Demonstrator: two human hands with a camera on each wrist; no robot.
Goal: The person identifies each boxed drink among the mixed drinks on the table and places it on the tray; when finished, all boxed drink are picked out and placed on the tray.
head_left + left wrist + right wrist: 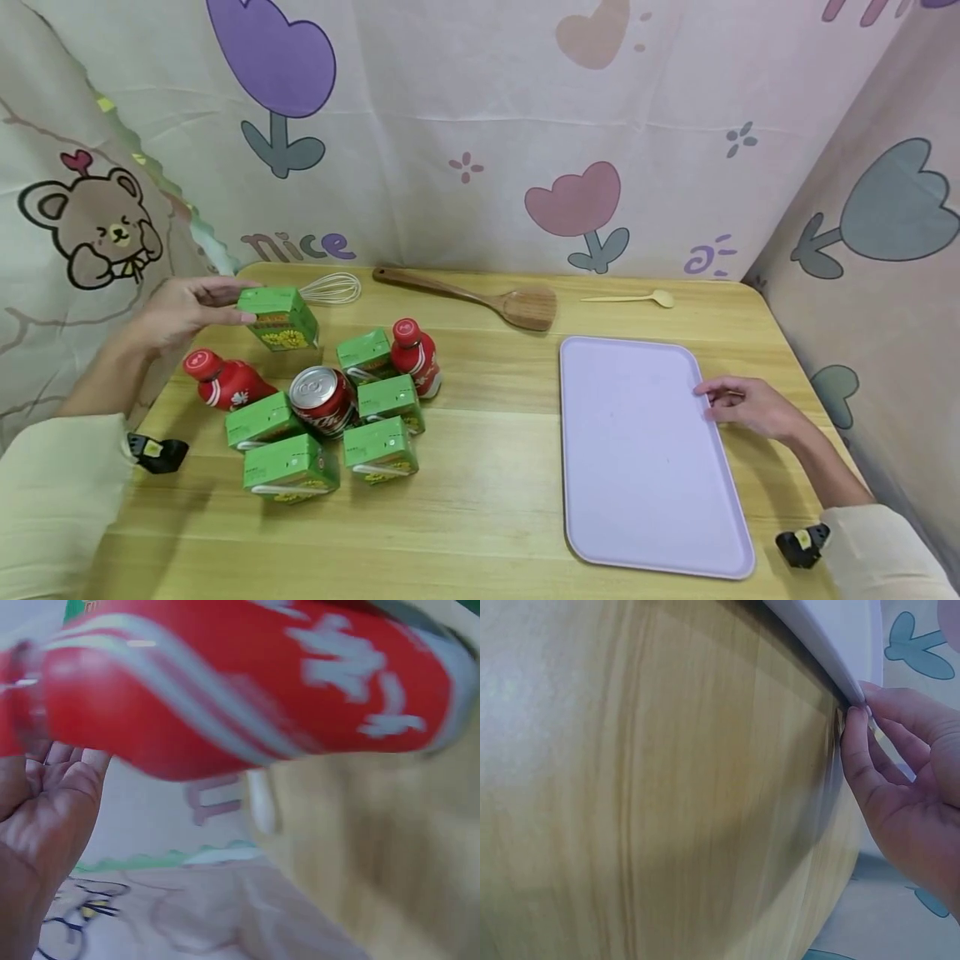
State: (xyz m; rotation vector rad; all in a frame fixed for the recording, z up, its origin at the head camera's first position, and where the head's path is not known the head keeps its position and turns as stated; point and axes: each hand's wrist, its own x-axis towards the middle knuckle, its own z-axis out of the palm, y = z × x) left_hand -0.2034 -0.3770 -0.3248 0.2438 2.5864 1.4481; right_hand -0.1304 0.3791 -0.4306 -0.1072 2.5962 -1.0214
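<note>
My left hand [183, 312] pinches a green drink carton [281, 321] between thumb and fingers, at the far left of the table. Below that hand, a red bottle [228, 382] leans over; in the left wrist view the bottle [247, 682] fills the upper part and hides most of the held carton. Several more green cartons [291, 467] surround a red soda can [322, 402], and another red bottle [417, 358] is tilted beside them. At the right, my right hand [753, 408] pinches the rim of a lilac tray [648, 450], as the right wrist view also shows.
Along the back of the wooden table [480, 517] lie a whisk [332, 288], a wooden spatula [480, 298] and a small pale spoon [633, 299]. Patterned cloth [450, 167] hangs behind the table and at both sides.
</note>
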